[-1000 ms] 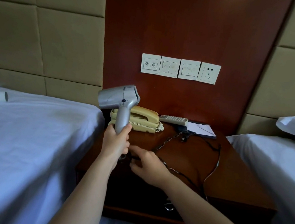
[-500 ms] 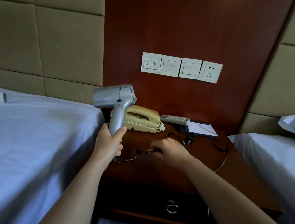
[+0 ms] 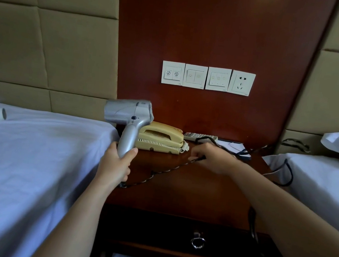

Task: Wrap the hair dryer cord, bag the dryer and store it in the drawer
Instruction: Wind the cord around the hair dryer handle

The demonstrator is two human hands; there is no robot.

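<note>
Starting wrap: I'm gripping dryer with left hand, right hand pinching cord beside phone; bagging, drawer pending.

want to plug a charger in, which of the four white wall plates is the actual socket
The rightmost plate: it alone has plug holes, while the three plates to its left carry only switch buttons.

silver hair dryer upright, cord taut
</note>
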